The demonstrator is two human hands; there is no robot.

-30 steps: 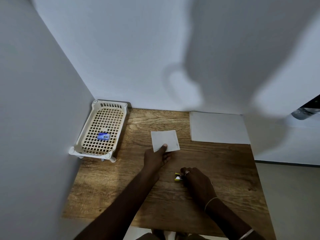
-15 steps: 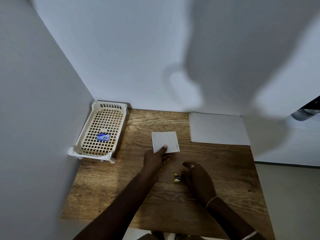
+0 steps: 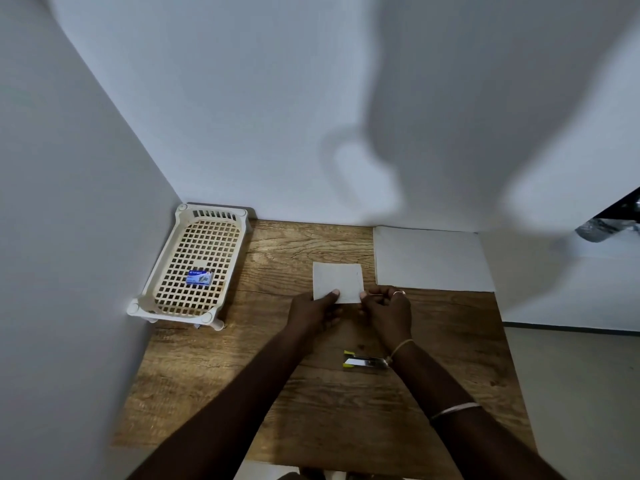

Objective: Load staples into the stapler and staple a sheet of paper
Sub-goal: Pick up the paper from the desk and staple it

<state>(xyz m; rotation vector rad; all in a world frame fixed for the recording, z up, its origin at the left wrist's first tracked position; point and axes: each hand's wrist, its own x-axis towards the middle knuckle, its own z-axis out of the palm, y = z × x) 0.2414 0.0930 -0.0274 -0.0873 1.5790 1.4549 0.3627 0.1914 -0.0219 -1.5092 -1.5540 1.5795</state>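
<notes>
At the middle of the wooden table, both hands held the small sheet of paper by its near edge. The left hand pinched one corner under its thumb and the right hand pinched the other, likely squaring it for stapling. The stapler lay free beside the right wrist, within reach; whether it was loaded was unclear. The staple box sat in the basket, well apart.
</notes>
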